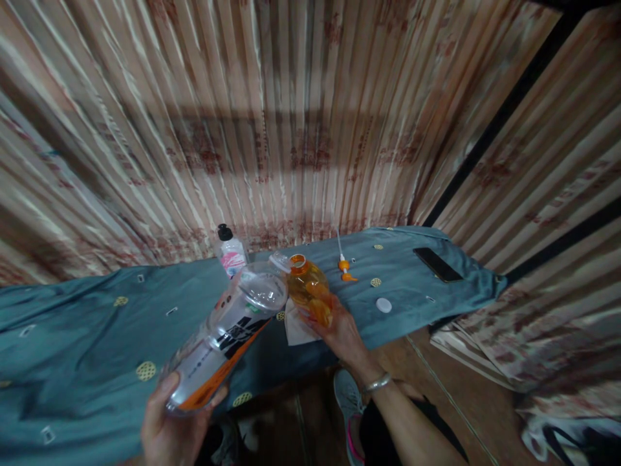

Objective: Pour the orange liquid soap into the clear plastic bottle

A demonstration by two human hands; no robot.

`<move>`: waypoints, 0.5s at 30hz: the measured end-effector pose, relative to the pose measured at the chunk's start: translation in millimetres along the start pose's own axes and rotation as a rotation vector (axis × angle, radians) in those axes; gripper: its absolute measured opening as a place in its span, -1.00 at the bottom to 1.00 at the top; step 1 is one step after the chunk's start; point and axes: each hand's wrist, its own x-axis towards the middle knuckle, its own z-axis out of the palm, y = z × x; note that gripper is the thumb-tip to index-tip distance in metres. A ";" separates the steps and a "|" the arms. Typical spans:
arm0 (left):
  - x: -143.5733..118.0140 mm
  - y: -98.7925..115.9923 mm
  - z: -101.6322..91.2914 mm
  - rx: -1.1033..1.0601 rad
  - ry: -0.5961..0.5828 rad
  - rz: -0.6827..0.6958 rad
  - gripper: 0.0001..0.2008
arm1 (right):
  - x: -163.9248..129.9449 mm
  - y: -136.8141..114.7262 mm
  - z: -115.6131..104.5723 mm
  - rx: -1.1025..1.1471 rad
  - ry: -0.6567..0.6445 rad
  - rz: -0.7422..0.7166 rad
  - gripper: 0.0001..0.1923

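Note:
My left hand [177, 414] is wrapped round the base of a large clear plastic bottle [228, 336] with a silver, black and orange label. The bottle is tilted, its open-looking neck at the upper right. That neck lies close to the mouth of an orange see-through pump bottle [308, 288]; whether they touch I cannot tell. My right hand [339, 333] grips the orange bottle, which is uncapped and leans slightly left. An orange pump head [344, 266] with its tube lies on the cloth beyond it. Near my right hand is a round white cap [383, 305].
A teal patterned cloth [87, 330] covers the surface. A black-capped bottle [233, 252] stands at the back, and a white paper-like piece [297, 329] lies under the orange bottle. A black phone [436, 264] rests at the right. Pleated curtains [301, 129] hang behind.

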 end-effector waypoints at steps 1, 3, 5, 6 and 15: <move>-0.7 0.3 0.5 0.000 0.000 0.007 -0.56 | -0.4 0.5 0.2 0.004 -0.002 0.002 -0.40; -1.7 0.7 1.2 0.007 0.005 0.015 -0.57 | -1.1 1.3 0.6 0.019 -0.003 0.004 -0.39; -2.4 1.1 2.0 0.023 0.011 0.015 -0.59 | -1.6 1.8 1.0 0.035 0.001 0.003 -0.40; -2.7 1.3 2.5 0.034 0.015 0.017 -0.60 | -1.7 2.0 1.1 0.040 0.003 0.004 -0.40; -5.0 3.4 3.6 0.061 0.042 0.044 -0.55 | -1.4 0.8 0.2 0.019 0.010 0.003 -0.39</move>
